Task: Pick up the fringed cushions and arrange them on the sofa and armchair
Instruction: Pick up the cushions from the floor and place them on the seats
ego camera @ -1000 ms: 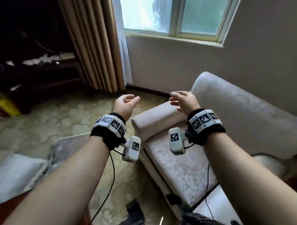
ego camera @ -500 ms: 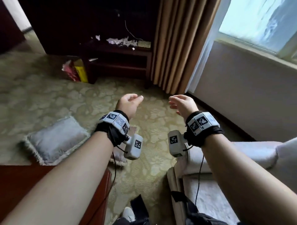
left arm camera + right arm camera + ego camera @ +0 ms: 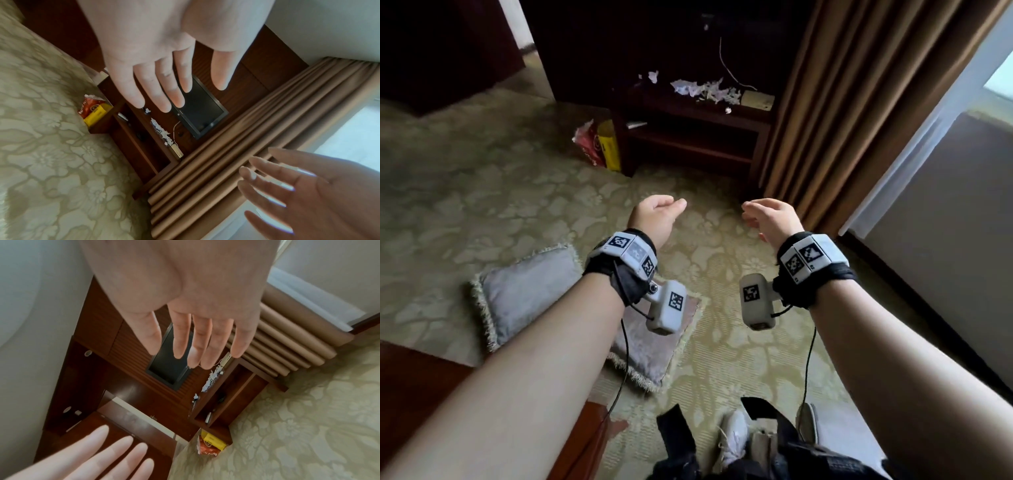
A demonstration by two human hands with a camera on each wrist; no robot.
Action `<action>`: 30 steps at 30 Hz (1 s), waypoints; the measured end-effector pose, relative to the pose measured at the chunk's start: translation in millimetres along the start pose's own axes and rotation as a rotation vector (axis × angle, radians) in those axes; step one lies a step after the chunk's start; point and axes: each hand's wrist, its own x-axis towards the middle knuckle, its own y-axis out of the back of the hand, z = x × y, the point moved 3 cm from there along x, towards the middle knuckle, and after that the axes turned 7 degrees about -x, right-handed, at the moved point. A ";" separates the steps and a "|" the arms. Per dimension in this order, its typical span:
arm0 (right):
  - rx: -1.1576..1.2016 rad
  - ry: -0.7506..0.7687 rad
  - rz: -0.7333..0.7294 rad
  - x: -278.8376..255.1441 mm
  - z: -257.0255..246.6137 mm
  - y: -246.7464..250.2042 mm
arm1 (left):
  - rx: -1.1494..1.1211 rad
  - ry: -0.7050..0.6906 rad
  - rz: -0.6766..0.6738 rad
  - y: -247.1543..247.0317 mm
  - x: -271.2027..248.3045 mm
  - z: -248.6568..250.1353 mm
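Two grey fringed cushions lie on the patterned carpet in the head view. One cushion (image 3: pixel 524 294) sits to the left of my left forearm. A second cushion (image 3: pixel 654 349) lies flat below my left wrist, partly hidden by the arm. My left hand (image 3: pixel 657 214) and right hand (image 3: pixel 770 214) are both raised above the floor, palms facing each other, fingers relaxed and empty. The wrist views show the left hand (image 3: pixel 164 78) and the right hand (image 3: pixel 197 331) with straight spread fingers holding nothing. Neither sofa nor armchair shows clearly.
A dark wooden shelf unit (image 3: pixel 688 130) with crumpled paper (image 3: pixel 705 89) stands ahead, a red and yellow bag (image 3: pixel 599 144) beside it. Tan curtains (image 3: pixel 859 102) hang at right. A reddish wooden table edge (image 3: pixel 421 394) is at lower left. My white shoe (image 3: pixel 732 435) is below.
My view has swung left, away from the pale armchair and window towards the floor and the shelf unit. The cushions have come into view. Both hands stay raised and empty.
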 end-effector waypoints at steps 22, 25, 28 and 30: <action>-0.364 0.080 -0.599 289.4 -61.0 -237.6 | -0.179 0.359 0.596 99.4 222.9 -102.7; -0.398 0.068 -0.693 315.2 -61.9 -282.9 | -0.224 0.439 0.687 120.9 238.1 -125.1; -0.425 0.056 -0.799 336.8 -58.3 -335.1 | -0.278 0.499 0.801 143.4 249.8 -150.6; -0.487 0.060 -0.890 350.2 -47.5 -374.7 | -0.280 0.544 0.860 155.3 255.2 -168.6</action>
